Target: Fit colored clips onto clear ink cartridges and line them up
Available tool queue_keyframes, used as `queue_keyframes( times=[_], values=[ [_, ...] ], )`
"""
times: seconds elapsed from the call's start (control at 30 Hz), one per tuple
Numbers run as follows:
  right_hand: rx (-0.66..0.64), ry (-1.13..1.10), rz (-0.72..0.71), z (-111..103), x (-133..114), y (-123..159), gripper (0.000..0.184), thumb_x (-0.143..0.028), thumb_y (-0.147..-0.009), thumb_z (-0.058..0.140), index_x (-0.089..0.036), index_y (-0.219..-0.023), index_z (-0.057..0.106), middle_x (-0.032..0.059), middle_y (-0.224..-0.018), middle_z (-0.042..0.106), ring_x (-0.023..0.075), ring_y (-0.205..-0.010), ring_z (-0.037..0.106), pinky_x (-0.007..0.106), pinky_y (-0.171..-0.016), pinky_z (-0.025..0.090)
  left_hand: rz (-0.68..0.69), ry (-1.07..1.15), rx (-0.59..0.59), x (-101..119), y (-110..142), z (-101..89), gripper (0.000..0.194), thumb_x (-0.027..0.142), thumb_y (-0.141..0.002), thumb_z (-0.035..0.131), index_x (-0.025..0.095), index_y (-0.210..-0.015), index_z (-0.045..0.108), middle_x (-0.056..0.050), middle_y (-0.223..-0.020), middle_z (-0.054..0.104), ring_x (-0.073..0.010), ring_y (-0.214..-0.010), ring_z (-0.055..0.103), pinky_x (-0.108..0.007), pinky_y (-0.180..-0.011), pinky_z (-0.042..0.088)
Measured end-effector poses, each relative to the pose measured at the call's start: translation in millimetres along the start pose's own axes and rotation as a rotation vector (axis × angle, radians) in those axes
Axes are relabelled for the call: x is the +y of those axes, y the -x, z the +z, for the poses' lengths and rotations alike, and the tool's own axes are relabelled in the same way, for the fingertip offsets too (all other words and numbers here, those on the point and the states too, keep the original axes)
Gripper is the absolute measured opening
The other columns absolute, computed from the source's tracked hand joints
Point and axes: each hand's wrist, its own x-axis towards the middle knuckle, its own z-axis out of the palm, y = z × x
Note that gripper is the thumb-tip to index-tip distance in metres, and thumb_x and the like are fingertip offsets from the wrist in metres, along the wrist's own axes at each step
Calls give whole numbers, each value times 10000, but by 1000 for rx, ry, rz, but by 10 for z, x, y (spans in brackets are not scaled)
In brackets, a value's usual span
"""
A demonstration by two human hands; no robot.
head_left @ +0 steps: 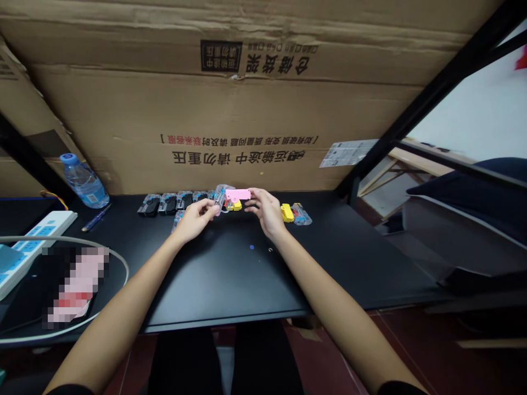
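My left hand (198, 218) and my right hand (265, 211) are raised together above the far part of the black table (230, 274). Between them they hold a small pink toy piece (237, 194) joined to a clear plastic part (221, 198). My left fingers pinch the clear part; my right fingers grip the pink end. Just behind the hands lies a yellow piece (236, 206). A row of several small black and clear toy parts (173, 203) lies to the left of them. To the right sit another yellow piece (287, 212) and a clear packet (302, 214).
A large cardboard box (230, 109) stands along the table's back. At far left are a water bottle (84, 182), a blue pen (95, 218), a white power strip (31, 241) and a grey cable loop (119, 263). A black shelf post (432, 93) rises at right.
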Motion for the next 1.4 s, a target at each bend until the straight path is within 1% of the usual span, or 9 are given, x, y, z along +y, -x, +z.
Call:
queue_keyframes(
  times=[0.17,0.3,0.4,0.67,0.8,0.93,1.03,1.17,1.4],
  values=[
    [-92,95,-23,102,18,103,440,-579,-783,864,-209,-1013,802,34,-874,755,179,-789,697,297,-680,622,0,29,8,18,-6,18,356,548,-978,643,201,-915,694,-29,-857,708,-180,-784,631,-318,-791,505],
    [-286,208,-24,237,63,238,405,-566,-789,867,-198,-952,827,40,-883,778,186,-779,695,308,-675,613,-13,66,31,32,6,57,345,546,-953,669,201,-951,686,-24,-865,714,-181,-771,638,-318,-771,510],
    [-367,231,4,311,95,309,435,-553,-804,859,-195,-1051,836,56,-955,802,200,-812,710,315,-672,611,2,57,7,22,14,70,331,524,-964,669,196,-990,705,-27,-869,718,-187,-788,654,-325,-784,518],
    [-263,126,52,283,72,268,446,-542,-792,881,-209,-1070,780,47,-1001,795,194,-868,722,291,-725,597,-21,-38,-62,114,40,32,354,535,-949,685,188,-960,754,-33,-885,762,-187,-786,658,-324,-786,502],
    [-259,151,88,232,41,227,469,-527,-786,890,-185,-1079,757,9,-810,744,121,-622,591,235,-541,458,-48,-117,-110,186,62,8,403,570,-968,650,192,-957,789,-43,-901,790,-214,-845,690,-337,-827,509],
    [-292,278,161,194,69,222,534,-531,-798,869,-144,-1143,741,-42,-605,638,87,-453,429,233,-435,326,-7,-240,120,205,42,-90,360,471,-997,605,213,-1199,754,-49,-1024,802,-207,-877,702,-327,-836,525],
    [-341,394,215,192,150,237,546,-495,-823,842,-116,-1199,727,-46,-572,632,96,-417,459,228,-409,359,11,-350,282,202,22,-255,314,374,-985,595,213,-1218,733,-35,-923,774,-191,-800,682,-305,-779,506],
    [-353,483,232,211,268,252,527,-424,-888,791,-100,-1297,711,-30,-612,669,104,-405,530,218,-387,424,-70,-516,339,187,22,-480,309,333,-1031,484,235,-1137,758,2,-693,677,-191,-666,623,-299,-689,437],
    [-326,446,245,234,346,259,473,-313,-854,857,-90,-1252,731,70,-810,758,162,-570,698,270,-446,624,-110,-657,239,160,37,-472,321,288,-1020,474,254,-1130,774,-7,-734,706,-209,-696,631,-310,-666,374]
  ],
)
